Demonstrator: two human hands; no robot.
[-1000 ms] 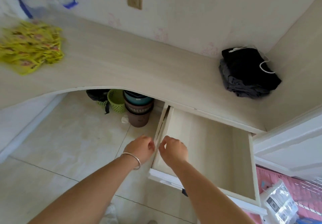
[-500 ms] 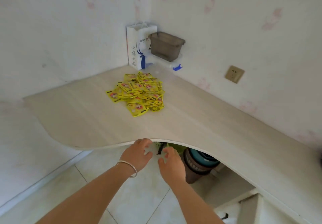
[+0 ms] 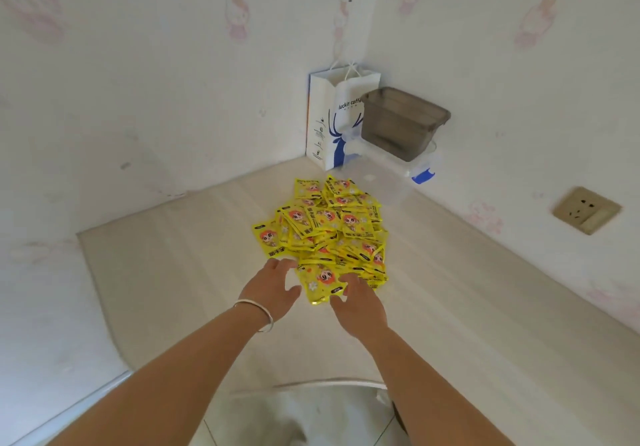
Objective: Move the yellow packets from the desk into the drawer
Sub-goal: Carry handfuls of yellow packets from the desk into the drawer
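Yellow packets (image 3: 325,234) heaped loose on pale desk (image 3: 180,272), pile just beyond both hands, nearest packet lying between the fingertips. Left hand (image 3: 272,289) fingers spread, relaxed, at near-left edge of pile, holding nothing; silver bangle (image 3: 256,314) on its wrist; right hand (image 3: 358,301) likewise spread at near-right edge, contact with packets not clear. Farther past the pile, in the wall corner: white paper bag (image 3: 329,123), dark lidded box (image 3: 401,123) stacked on clear container (image 3: 384,182); wall socket (image 3: 585,210) off to the right of right hand.

Left hand (image 3: 272,289) and right hand (image 3: 358,301), fingers spread, flank the nearest yellow packets (image 3: 325,234) on the desk (image 3: 467,324)
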